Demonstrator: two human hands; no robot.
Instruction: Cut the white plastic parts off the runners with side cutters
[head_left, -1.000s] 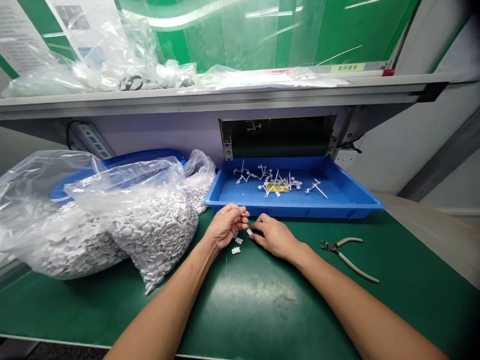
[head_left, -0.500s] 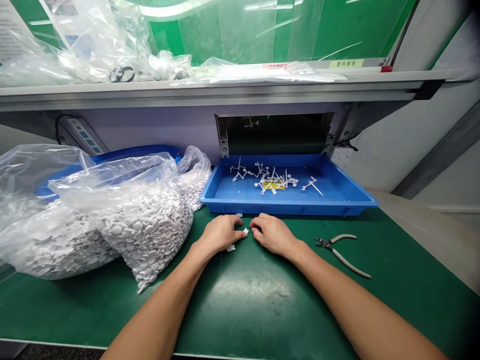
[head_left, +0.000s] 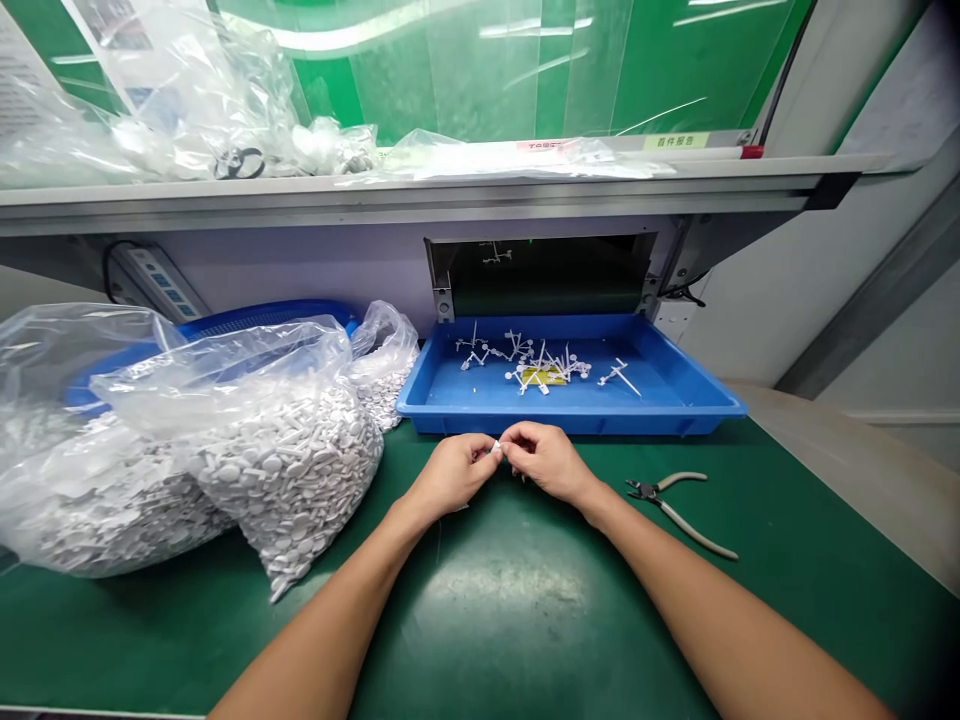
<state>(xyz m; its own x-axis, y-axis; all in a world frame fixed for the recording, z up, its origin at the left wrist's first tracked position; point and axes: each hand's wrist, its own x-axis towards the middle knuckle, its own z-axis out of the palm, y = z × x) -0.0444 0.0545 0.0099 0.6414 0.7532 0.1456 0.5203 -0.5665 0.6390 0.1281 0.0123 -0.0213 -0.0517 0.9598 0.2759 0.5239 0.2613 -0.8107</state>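
Note:
My left hand and my right hand meet fingertip to fingertip over the green mat, in front of the blue tray. Pinched between them is a small white plastic part, mostly covered by the fingers. Both hands are closed on it. A sliver of another white piece shows under the left hand's wrist side. In the blue tray lie several white plastic sprues with small discs on their branches, some over a yellow label. To the right of my right hand, side cutters rest with handles spread.
Clear plastic bags full of small white parts stand at the left, before a blue basket. Behind the tray opens a dark slot with a sprue inside. A shelf holding plastic bags crosses above.
My left hand has picked a white part off the mat and brought it to my right hand, whose fingers now meet it. The view has shifted slightly.

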